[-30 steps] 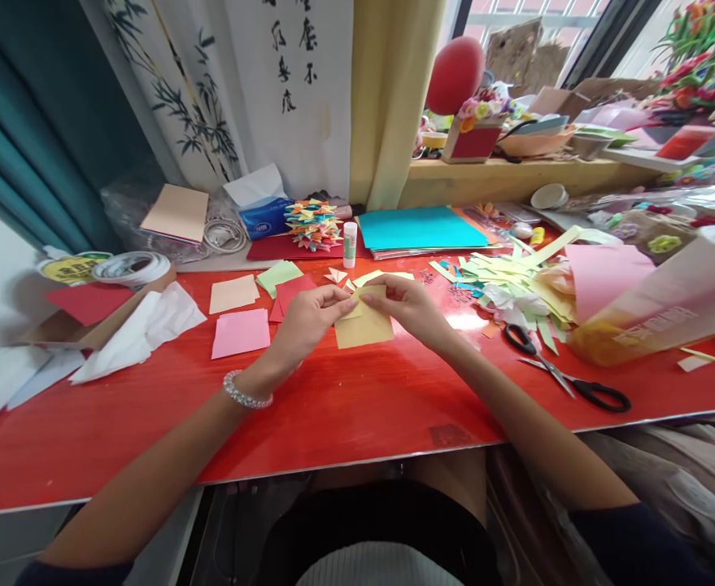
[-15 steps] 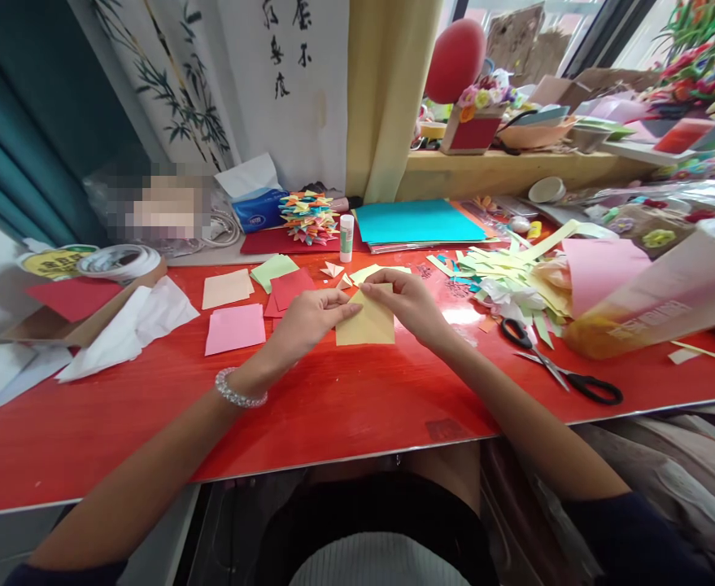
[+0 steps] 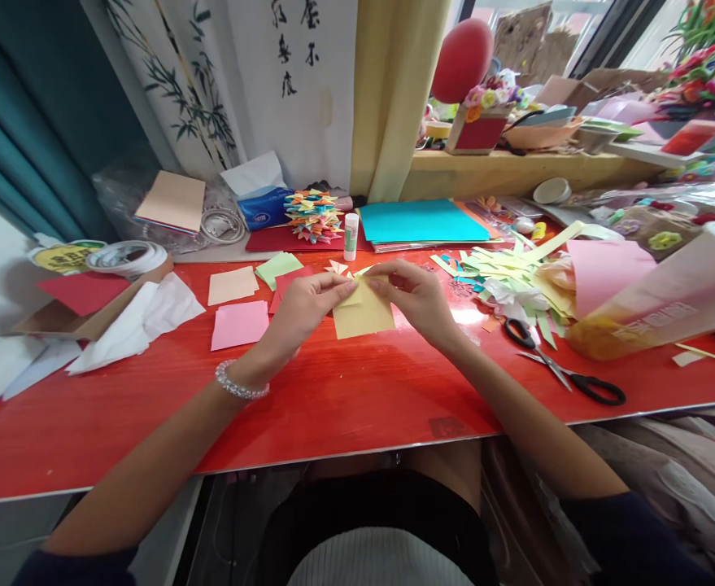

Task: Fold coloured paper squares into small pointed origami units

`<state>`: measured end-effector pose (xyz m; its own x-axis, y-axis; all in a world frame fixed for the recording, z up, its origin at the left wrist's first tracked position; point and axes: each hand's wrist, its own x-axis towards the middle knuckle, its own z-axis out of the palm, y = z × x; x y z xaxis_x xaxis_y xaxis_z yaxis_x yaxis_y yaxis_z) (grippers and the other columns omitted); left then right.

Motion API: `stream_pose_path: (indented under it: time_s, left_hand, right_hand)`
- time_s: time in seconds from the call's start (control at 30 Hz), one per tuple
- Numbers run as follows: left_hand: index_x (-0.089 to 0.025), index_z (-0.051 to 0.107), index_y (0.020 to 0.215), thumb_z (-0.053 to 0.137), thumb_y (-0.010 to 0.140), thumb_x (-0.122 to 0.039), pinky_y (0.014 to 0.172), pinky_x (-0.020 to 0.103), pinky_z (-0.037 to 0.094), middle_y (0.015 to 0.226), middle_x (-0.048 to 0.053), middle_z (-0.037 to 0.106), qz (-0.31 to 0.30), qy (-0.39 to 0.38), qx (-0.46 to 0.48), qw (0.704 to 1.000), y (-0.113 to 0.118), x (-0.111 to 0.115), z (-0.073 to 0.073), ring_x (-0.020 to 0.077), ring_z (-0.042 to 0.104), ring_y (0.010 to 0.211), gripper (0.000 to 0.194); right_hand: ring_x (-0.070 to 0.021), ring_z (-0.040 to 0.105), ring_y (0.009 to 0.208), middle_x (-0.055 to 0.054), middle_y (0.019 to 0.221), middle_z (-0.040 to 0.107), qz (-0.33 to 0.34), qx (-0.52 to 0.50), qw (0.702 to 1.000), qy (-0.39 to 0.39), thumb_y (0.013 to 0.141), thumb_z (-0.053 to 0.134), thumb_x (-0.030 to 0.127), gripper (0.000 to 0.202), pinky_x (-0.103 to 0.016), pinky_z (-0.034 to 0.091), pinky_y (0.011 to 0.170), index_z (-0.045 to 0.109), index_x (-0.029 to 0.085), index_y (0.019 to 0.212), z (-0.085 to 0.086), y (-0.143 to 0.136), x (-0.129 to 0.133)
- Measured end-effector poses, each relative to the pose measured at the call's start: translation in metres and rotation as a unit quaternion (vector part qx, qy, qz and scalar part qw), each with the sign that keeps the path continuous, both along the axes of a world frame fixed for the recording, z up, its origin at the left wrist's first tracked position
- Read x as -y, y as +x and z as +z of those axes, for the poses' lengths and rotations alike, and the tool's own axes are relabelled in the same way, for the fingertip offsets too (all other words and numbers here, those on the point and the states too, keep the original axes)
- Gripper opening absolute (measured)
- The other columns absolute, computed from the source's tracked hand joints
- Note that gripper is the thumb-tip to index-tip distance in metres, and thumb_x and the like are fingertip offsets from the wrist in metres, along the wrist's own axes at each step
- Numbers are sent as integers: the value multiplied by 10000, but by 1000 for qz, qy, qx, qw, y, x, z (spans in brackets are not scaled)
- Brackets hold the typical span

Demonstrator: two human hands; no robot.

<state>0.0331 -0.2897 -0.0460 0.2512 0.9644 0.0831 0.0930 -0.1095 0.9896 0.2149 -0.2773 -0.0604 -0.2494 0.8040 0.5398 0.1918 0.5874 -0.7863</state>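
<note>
Through the head camera I see both my hands meeting over the yellow paper (image 3: 364, 321), just above or on the red table (image 3: 345, 407); I can't tell whether the sheet touches it. My left hand (image 3: 308, 308) has thumb and fingers closed on the paper's upper left part. My right hand (image 3: 416, 299) is pinched narrow on its top edge, near the left fingertips. A clear beaded bracelet (image 3: 241, 381) circles my left wrist.

Just beyond my fingers lie small folded paper pieces (image 3: 336, 268), partly hidden, with the glue stick (image 3: 350, 238) upright behind them. To the left I have red squares (image 3: 285, 285), pink squares (image 3: 240, 325), peach squares (image 3: 233, 286) and green squares (image 3: 278, 268). Farther back are a spiky multicoloured paper ornament (image 3: 313, 216) and turquoise sheets (image 3: 424, 221). On my right, black-handled scissors (image 3: 598, 389) lie open near a heap of pale green paper strips (image 3: 503, 268).
</note>
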Motion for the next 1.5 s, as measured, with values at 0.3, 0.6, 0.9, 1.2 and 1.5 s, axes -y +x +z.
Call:
stream_pose_path:
  time_s: [0.3, 0.6, 0.9, 1.2, 1.5]
  left_hand:
    - [-148, 705, 800, 681, 757, -352, 647, 237, 471, 751, 35, 673, 20, -5, 30, 999, 0, 0, -2, 115, 595, 686, 211]
    - [-156, 712, 785, 694, 739, -339, 638, 236, 473, 747, 32, 681, 21, -11, 45, 999, 0, 1, -1, 109, 594, 667, 190]
    - [-158, 712, 801, 686, 747, -368, 655, 248, 489, 783, 45, 691, 27, -12, 49, 998, 0, 3, -1, 124, 612, 701, 218]
    - [-152, 707, 814, 663, 765, -383, 644, 252, 475, 764, 41, 679, 26, 17, 17, 999, -1, 2, 0, 119, 587, 675, 240]
    - [-151, 699, 816, 662, 767, -403, 635, 242, 419, 747, 24, 652, -18, 35, -55, 998, -6, -3, 0, 113, 545, 673, 260]
  right_hand:
    - [-151, 567, 815, -47, 1017, 579, -87, 133, 971, 179, 903, 506, 216, 326, -306, 493, 734, 572, 286, 1215, -11, -1, 1]
    - [-120, 531, 729, 3, 795, 547, -22, -54, 998, -31, 836, 615, 214, 110, -264, 468, 639, 630, 226, 945, -4, -3, 0]
    - [-164, 545, 953, -13, 953, 582, -49, 56, 992, 97, 890, 562, 255, 194, -320, 450, 798, 718, 319, 985, 3, -2, 6]
    - [-167, 622, 926, -38, 1004, 690, 50, -19, 987, -154, 826, 646, 353, 291, -316, 492, 803, 683, 227, 1086, 11, 0, 6]
    - [-132, 615, 730, -56, 841, 706, 103, -6, 958, -268, 757, 708, 361, 244, -268, 490, 653, 749, 153, 876, 15, 5, 5]
